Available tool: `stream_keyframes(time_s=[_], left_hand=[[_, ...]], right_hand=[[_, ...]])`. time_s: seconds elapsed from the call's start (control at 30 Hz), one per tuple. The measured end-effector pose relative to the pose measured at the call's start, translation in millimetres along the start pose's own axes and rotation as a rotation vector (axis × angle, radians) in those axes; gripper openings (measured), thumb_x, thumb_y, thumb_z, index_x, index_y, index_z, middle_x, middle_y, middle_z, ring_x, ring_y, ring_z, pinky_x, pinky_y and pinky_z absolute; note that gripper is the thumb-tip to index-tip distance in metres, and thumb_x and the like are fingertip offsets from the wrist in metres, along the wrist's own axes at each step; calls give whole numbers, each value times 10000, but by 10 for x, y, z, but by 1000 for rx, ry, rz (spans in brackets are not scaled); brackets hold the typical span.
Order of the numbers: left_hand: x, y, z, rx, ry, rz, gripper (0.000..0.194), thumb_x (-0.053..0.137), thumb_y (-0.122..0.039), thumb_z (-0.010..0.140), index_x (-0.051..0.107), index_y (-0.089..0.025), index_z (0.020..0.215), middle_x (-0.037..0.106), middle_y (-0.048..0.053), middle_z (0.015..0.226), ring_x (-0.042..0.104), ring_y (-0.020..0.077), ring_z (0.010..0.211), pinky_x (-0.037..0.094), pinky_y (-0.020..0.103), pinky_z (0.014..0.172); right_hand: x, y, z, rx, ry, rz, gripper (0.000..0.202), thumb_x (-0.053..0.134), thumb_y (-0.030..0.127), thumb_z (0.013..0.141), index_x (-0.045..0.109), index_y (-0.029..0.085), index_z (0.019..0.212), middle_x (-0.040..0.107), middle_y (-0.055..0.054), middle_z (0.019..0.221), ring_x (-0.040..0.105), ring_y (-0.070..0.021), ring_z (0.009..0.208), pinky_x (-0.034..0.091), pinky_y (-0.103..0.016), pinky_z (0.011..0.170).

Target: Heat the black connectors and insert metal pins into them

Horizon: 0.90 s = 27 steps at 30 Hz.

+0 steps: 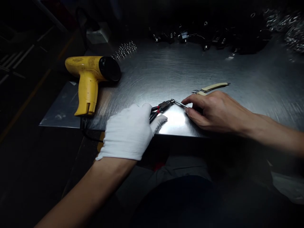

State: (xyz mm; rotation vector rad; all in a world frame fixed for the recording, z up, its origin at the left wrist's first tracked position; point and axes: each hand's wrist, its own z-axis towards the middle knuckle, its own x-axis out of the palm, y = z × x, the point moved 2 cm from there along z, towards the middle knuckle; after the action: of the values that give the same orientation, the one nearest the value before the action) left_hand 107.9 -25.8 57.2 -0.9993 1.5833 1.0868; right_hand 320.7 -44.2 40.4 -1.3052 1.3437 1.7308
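Observation:
My left hand (130, 131), in a white glove, is wrapped round a pair of pliers (163, 105) with black and red handles. At the tips of the jaws sits a small shiny metal piece (172, 101). My bare right hand (213, 110) pinches a thin, light-coloured rod (180, 103) between thumb and fingers; its far end meets the small piece at the jaws. What kind of rod it is, I cannot make out. Just beyond my right hand lie cutters with pale yellow handles (215, 86), partly hidden by the fingers.
On the left of the metal table (147, 72) lies a yellow heat gun (89, 76), its cord hanging over the front edge. Behind it are several small metal parts (124, 50) in rows and a whitish box (98, 34). Dark parts and a shiny heap (294, 31) line the back.

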Motion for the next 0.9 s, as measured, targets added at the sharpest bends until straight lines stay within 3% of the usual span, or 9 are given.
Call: stream_keyframes(time_s=[0.17, 0.27, 0.43, 0.5, 0.6, 0.67, 0.73, 0.8, 0.9], left_hand=[[9, 91, -59, 16, 6, -205, 610, 286, -746, 913, 647, -256, 943, 673, 58, 797, 627, 261, 675, 388, 329, 580], [-57, 154, -184, 3, 95, -525, 521, 343, -673, 944, 660, -260, 959, 672, 37, 788, 633, 239, 725, 447, 334, 637], [90, 217, -455, -124, 408, -1201, 448, 383, -612, 966, 640, -250, 911, 618, 12, 775, 582, 170, 685, 504, 303, 629], [253, 188, -549, -213, 559, -1417, 459, 387, -633, 958, 619, -240, 910, 601, 12, 776, 567, 154, 654, 504, 292, 596], [466, 92, -656, -296, 711, -1656, 483, 398, -655, 946, 595, -214, 922, 558, 6, 724, 534, 133, 589, 489, 282, 556], [546, 30, -695, -307, 758, -1787, 485, 400, -646, 950, 581, -198, 909, 538, 3, 714, 522, 123, 572, 482, 275, 552], [592, -9, -705, -318, 797, -1922, 489, 381, -634, 963, 568, -187, 901, 535, 8, 736, 513, 114, 565, 473, 269, 544], [619, -24, -691, -327, 817, -2039, 487, 368, -618, 974, 566, -178, 912, 547, 20, 776, 506, 107, 561, 466, 265, 533], [631, -19, -661, -323, 835, -2160, 475, 373, -590, 983, 579, -163, 952, 563, 39, 826, 503, 104, 559, 472, 269, 523]], right_hand=[[-80, 43, 14, -53, -15, -44, 357, 469, 298, 975, 673, 172, 1240, 688, -33, 698, 596, -193, 600, 395, -333, 576], [-256, -112, -14, 4, -128, -145, 354, 461, 305, 990, 674, 161, 1233, 751, -86, 899, 664, -240, 736, 426, -354, 634], [-469, -703, -196, 241, -250, -354, 355, 487, 333, 993, 684, 143, 1219, 737, -141, 1051, 671, -296, 849, 452, -393, 655], [-465, -868, -279, 258, -235, -410, 363, 465, 352, 1004, 705, 147, 1183, 727, -153, 1059, 660, -328, 936, 475, -408, 671], [-400, -906, -379, 168, -268, -414, 446, 459, 475, 1003, 674, 163, 1238, 634, -149, 1292, 566, -348, 1187, 506, -478, 898], [-321, -839, -413, 70, -202, -350, 612, 514, 601, 949, 556, 183, 1394, 511, -130, 1457, 511, -342, 1272, 500, -494, 981], [-239, -774, -421, 6, -90, -310, 786, 544, 679, 897, 414, 197, 1504, 443, -138, 1515, 516, -351, 1268, 537, -499, 943], [-173, -748, -411, 17, -22, -331, 801, 507, 668, 919, 356, 180, 1537, 434, -173, 1505, 511, -373, 1266, 548, -510, 920], [-128, -719, -388, 64, -8, -360, 701, 423, 598, 970, 421, 135, 1497, 481, -226, 1408, 503, -425, 1250, 530, -544, 915]])
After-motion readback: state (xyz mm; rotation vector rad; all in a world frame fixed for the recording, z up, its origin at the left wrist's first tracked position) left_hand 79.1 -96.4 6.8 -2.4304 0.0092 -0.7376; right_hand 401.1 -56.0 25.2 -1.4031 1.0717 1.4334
